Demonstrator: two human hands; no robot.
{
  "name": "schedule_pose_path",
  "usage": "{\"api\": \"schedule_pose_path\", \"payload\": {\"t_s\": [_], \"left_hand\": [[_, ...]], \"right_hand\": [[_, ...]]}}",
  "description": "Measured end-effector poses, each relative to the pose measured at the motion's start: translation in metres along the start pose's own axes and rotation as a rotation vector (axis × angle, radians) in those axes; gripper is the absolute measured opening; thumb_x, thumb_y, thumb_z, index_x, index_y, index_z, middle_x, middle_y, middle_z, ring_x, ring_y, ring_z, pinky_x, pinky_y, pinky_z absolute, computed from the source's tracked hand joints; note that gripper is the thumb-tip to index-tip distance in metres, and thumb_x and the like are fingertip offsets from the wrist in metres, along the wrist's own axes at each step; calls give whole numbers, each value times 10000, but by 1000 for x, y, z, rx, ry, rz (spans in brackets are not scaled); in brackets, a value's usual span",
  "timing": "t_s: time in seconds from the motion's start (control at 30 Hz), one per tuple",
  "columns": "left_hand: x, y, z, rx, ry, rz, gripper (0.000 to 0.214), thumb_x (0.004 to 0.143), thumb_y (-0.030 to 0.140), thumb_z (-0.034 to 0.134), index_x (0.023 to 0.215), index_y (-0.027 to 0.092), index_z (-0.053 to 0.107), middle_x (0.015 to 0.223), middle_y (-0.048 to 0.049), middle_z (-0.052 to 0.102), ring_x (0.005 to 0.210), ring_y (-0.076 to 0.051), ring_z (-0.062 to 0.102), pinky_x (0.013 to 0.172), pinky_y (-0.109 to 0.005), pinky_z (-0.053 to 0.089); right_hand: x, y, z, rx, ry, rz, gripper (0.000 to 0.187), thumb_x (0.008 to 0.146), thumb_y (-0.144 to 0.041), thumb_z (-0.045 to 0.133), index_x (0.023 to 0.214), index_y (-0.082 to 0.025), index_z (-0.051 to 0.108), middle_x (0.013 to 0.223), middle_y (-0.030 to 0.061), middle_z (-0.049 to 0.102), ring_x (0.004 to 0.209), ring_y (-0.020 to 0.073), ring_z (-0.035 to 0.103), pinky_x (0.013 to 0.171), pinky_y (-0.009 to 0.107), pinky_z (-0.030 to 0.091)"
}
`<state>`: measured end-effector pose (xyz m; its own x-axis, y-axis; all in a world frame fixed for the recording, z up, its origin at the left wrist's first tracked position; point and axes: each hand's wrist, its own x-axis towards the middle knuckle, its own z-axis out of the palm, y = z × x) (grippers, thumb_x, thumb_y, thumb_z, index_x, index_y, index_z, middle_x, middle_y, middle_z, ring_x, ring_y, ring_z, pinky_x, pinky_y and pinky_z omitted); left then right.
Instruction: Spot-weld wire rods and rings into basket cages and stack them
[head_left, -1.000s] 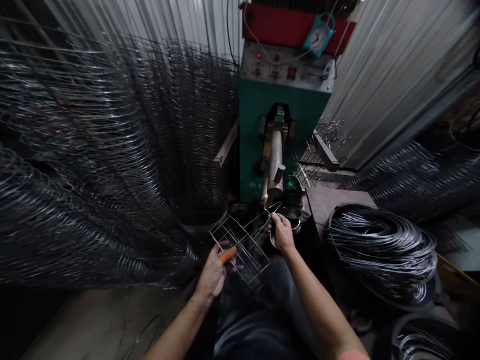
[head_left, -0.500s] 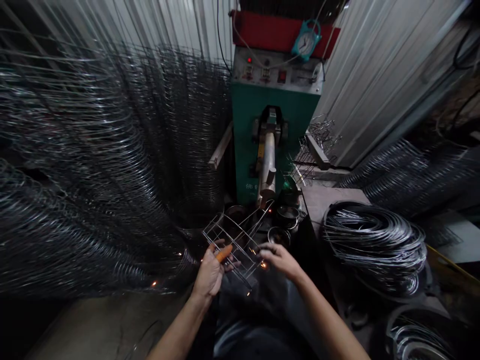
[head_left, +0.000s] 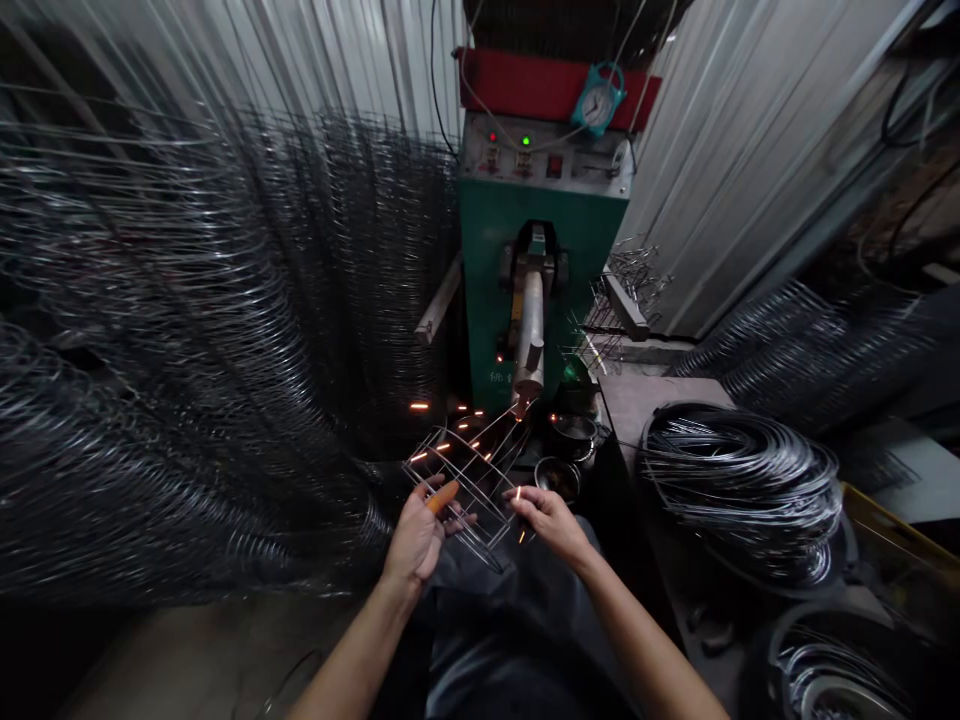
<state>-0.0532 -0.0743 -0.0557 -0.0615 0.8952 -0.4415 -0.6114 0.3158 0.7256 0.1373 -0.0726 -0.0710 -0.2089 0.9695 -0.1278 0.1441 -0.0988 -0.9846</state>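
A wire rack [head_left: 469, 465] of thin steel rods is held tilted in front of me, its far corner under the electrode arm [head_left: 527, 335] of the green welding machine [head_left: 540, 230]. Orange sparks fly around that corner. My left hand [head_left: 417, 537], with an orange cot on one finger, grips the rack's near left edge. My right hand [head_left: 550, 517] pinches the rack's near right edge.
Stacks of finished wire racks [head_left: 187, 330] fill the left side and back. A coil of wire rings [head_left: 739, 485] lies on the bench at right, another [head_left: 832, 670] lower right. Small metal bowls [head_left: 570, 435] sit below the machine. A blue clock [head_left: 598, 100] hangs on top.
The right hand moved from the rack's far corner near the electrode back to its near edge. Sparks have appeared at the electrode, and a green lamp on the panel is lit.
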Motion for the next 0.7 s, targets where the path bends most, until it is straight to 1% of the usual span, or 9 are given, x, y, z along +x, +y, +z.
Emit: {"api": "schedule_pose_path", "payload": {"t_s": [0.1,0.23,0.3,0.33,0.4,0.47,0.53,0.6,0.7], "left_hand": [[4,1,1,-1,10,4,340,628,155,676,921,182,506,661,42,546,550,-98,524,608,-369,550],[3,-1,-8,24,-19,-8,337,657,231,686,958,175,545,652,31,548,565,-112,546,657,-373,539],[-6,-6,-22,95,-103,10,424,726,375,631,1092,185,532,723,-13,595,658,-160,600,725,-407,523],[-13,-10,-33,179,-174,59,505,754,447,582,1184,199,490,816,-50,625,752,-196,623,772,-431,506],[-28,-20,-57,484,-356,283,698,741,538,554,1337,237,347,1079,-124,608,992,-276,588,882,-493,439],[-41,-30,-79,933,-566,649,865,665,517,650,1391,270,250,1264,-146,508,1155,-331,480,978,-566,315],[-48,-38,-94,1326,-719,1008,885,660,422,691,1400,266,233,1316,-151,460,1224,-351,400,1016,-626,177],[-48,-45,-101,1540,-760,1254,780,732,323,634,1399,225,242,1282,-158,482,1236,-334,384,1025,-643,96],[-42,-56,-102,1589,-699,1421,681,778,253,568,1384,179,265,1170,-144,534,1186,-286,432,1046,-610,129]], "right_hand": [[-2,6,0,123,-40,39,346,731,-443,610,978,-203,640,668,-14,612,604,127,535,607,253,417],[-17,10,5,234,-102,35,343,748,-500,585,831,-171,636,652,0,614,594,116,542,595,240,419],[-31,5,10,295,-119,53,341,765,-498,571,818,-166,625,650,4,619,578,109,542,574,232,417],[-38,0,12,330,-118,71,338,768,-493,571,835,-166,621,655,6,623,568,105,543,551,223,412],[-51,-12,15,401,-78,126,329,766,-481,580,859,-167,618,653,4,621,536,95,538,469,191,371],[-58,-25,17,468,-31,196,322,757,-467,591,869,-167,620,633,0,611,501,85,528,384,161,285],[-59,-37,19,516,-21,250,322,739,-453,608,871,-160,628,621,5,610,494,85,531,348,148,220],[-57,-45,22,539,-26,265,338,720,-450,623,876,-151,636,624,17,621,500,89,537,341,144,215],[-59,-48,24,520,-67,229,406,716,-476,613,950,-145,636,673,39,653,540,105,564,409,169,347]]}}
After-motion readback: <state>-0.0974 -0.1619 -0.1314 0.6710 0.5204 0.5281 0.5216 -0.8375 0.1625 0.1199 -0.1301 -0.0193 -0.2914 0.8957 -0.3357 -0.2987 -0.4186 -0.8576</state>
